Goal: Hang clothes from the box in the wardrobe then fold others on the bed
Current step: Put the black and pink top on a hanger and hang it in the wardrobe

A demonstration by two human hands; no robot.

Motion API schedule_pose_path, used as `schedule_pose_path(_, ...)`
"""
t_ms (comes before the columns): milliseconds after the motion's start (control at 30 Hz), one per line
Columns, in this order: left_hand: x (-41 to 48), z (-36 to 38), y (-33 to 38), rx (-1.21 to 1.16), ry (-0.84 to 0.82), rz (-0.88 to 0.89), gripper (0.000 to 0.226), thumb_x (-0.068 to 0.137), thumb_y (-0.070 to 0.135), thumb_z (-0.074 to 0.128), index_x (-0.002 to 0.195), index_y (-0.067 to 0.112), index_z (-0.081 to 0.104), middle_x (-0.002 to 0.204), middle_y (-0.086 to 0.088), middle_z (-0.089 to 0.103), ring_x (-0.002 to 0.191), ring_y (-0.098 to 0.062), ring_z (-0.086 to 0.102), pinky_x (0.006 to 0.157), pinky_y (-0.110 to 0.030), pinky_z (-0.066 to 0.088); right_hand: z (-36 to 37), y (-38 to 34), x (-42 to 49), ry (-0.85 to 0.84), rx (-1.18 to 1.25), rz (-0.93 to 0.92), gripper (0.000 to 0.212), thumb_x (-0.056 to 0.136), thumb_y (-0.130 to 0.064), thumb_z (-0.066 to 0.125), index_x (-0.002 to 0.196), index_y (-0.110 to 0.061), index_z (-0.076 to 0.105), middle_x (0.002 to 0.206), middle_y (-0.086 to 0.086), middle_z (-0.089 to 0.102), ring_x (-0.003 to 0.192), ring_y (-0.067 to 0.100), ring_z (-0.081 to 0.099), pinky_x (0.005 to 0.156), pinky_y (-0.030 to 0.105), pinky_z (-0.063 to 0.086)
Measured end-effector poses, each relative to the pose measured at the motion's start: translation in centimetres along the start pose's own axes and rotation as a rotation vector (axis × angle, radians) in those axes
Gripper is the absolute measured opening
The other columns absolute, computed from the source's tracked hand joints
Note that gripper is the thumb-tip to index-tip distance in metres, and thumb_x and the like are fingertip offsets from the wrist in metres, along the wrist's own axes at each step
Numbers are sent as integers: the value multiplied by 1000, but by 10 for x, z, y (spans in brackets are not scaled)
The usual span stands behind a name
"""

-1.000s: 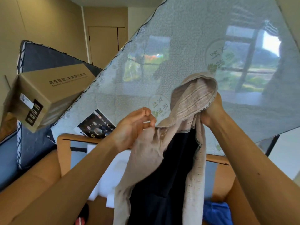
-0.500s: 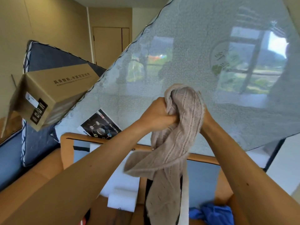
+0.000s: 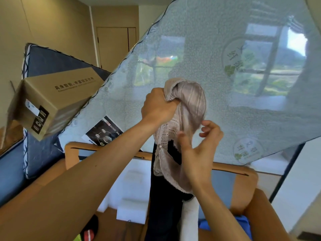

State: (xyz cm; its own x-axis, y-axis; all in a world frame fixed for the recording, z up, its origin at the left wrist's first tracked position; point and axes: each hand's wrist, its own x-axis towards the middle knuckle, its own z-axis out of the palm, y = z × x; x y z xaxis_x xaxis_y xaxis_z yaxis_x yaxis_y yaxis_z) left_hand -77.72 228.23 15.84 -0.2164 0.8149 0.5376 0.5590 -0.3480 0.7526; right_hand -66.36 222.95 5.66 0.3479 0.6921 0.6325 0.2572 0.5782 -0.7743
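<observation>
You hold a beige knit garment point(image 3: 188, 105) up.
Your left hand point(image 3: 159, 106) is fisted around its top; your right hand point(image 3: 199, 152), fingers spread apart, sits lower against the fabric.

Beige knit cardigan point(image 3: 189, 105), ribbed in pale stripes, openwork along the edge; black garment point(image 3: 165, 206) beneath. Pale blue-grey mattress point(image 3: 199, 40) with speckled texture, dark piping, green leaf logos. Second mattress point(image 3: 45, 63) navy. Brown cardboard box point(image 3: 57, 96), dark lettering, black-and-white label. Blue fabric point(image 3: 243, 225) at lower right. Beige walls point(image 3: 52, 23).
</observation>
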Motion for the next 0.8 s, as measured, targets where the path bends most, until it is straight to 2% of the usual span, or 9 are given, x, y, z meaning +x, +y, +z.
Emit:
schedule_pose_path(100,1,-5,4,20,67,-27,18,85,30,66,74,16,65,74,0,67,76,-23,67,72,-41,55,4,25,0,-300,-340,129,100,64,-47,84,143,-32,25,134,-2,34,123,23,45,100,46,44)
schedule_pose_path(167,3,-12,3,63,109,-68,14,87,28,66,75,19,62,75,3,64,79,-24,66,75,-39,53,3,41,2,-506,-370,299,110,65,-43,85,150,-28,16,136,5,44,120,27,53,100,47,47)
schedule_pose_path(200,4,-16,1,71,124,-96,11,87,26,66,79,18,63,76,3,63,81,-24,66,75,-39,53,1,48,6,-588,-389,360,99,69,-43,83,147,-24,25,129,7,54,114,28,59,97,46,49)
schedule_pose_path(267,5,-27,-6,80,138,-134,9,87,23,64,85,14,65,76,4,62,84,-26,66,77,-42,54,-5,56,20,-678,-518,362,50,79,-37,74,120,-16,54,107,8,68,100,30,66,87,41,53)
schedule_pose_path(333,3,-39,-15,144,137,-145,13,89,27,63,78,20,62,73,7,59,87,-27,65,84,-44,52,-15,57,41,-618,-591,304,12,85,-22,62,94,-15,64,90,9,70,90,31,67,79,39,53)
schedule_pose_path(467,1,-61,-35,149,127,-215,22,89,36,64,70,29,56,81,0,63,94,-32,64,95,-50,49,-31,42,87,-436,-441,268,22,81,3,47,76,-8,66,65,8,63,66,27,63,60,35,49)
schedule_pose_path(600,-6,-70,-45,-28,51,-262,20,96,28,63,77,30,56,89,-4,64,81,-20,60,72,-34,48,-22,18,110,-416,-109,385,25,92,2,45,80,-7,65,64,8,61,61,21,58,51,26,42)
schedule_pose_path(700,-10,-79,-53,-186,-113,-404,9,101,33,56,91,32,57,99,-1,64,93,-21,62,82,-40,57,-19,-3,107,-511,32,420,22,100,-14,54,87,-5,69,45,2,59,33,12,50,34,17,33)
schedule_pose_path(800,-16,-83,-64,-219,-185,-464,21,103,38,51,120,27,57,119,-8,65,105,-23,63,93,-45,55,-23,-9,105,-787,53,405,17,96,-23,64,94,-7,68,50,-2,63,39,7,57,38,17,40)
